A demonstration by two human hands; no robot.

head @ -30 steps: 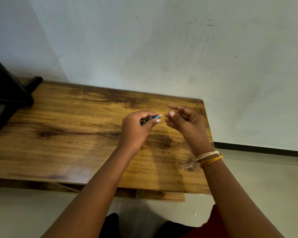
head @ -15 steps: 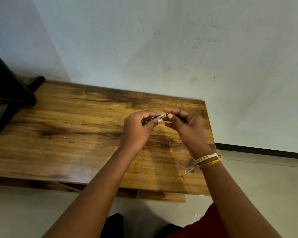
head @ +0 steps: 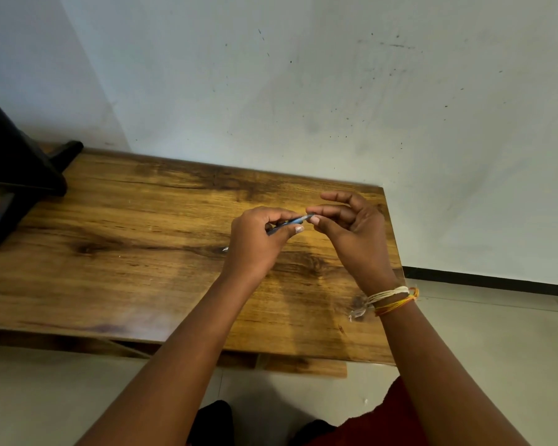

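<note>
Now, head view: I see both hands over the bench [head: 126,252], near its right end.
Left grip [head: 258,239]: clenched round a thin blue stick [head: 289,223].
Right grip [head: 355,233]: thumb and forefinger pinch the stick's upper tip.
Stick's place: between the grips, slanting up rightward.
Elsewhere: black stand [head: 16,175] on the bench's left; threads [head: 393,299] on the right wrist.
</note>
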